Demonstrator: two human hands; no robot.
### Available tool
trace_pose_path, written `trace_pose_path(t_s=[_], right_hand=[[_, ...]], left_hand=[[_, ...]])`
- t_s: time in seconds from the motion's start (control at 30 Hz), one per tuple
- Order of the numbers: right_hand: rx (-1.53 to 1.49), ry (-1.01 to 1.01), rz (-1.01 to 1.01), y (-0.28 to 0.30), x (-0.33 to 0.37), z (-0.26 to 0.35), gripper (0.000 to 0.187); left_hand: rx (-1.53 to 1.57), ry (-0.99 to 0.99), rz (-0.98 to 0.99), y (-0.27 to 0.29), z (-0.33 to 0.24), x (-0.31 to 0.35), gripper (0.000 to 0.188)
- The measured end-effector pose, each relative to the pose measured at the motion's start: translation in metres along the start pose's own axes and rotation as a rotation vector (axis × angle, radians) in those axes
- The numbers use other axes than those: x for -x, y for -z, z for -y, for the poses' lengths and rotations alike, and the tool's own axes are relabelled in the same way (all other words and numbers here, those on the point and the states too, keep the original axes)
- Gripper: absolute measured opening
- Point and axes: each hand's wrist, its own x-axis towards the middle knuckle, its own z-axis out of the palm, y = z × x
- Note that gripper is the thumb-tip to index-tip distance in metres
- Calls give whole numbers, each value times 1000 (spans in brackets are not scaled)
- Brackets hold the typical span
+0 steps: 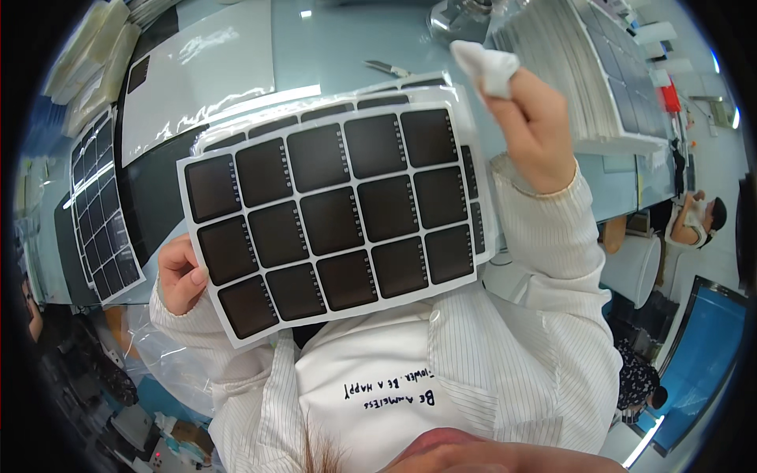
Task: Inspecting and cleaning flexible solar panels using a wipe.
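A white sheet with rows of dark rounded squares is held up, tilted, in front of my chest. My left hand pinches it at its lower left edge, with the thumb on the front face. Raised at the upper right, my right hand is closed on a crumpled white wipe, apart from the sheet. Similar sheets show behind the held one, mostly covered by it.
A tall stack of sheets stands at the right, near a metal-topped container. A small knife lies on the table. At the left are a glossy white sheet, printed sheets and wrapped bundles. Other people sit far right.
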Motion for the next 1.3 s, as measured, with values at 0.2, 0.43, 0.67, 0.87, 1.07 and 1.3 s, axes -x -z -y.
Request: trace_pose_path(t_s=[0.2, 0.43, 0.67, 0.87, 1.07, 1.3], right_hand=[[702, 482, 306, -26, 26, 18, 21], [795, 458, 307, -36, 28, 5, 32], [786, 415, 353, -33, 28, 8, 29], [706, 480, 402, -34, 31, 10, 28], [712, 476, 393, -32, 29, 12, 33], [655, 452, 450, -26, 20, 13, 35]], left_hand=[[11, 32, -3, 8, 2, 5, 21], [8, 69, -29, 8, -1, 8, 22], [-7, 69, -46, 7, -1, 9, 23], [5, 67, -27, 7, 0, 6, 24], [-81, 36, -17, 8, 0, 6, 23], [-31, 55, -39, 11, 0, 9, 22]])
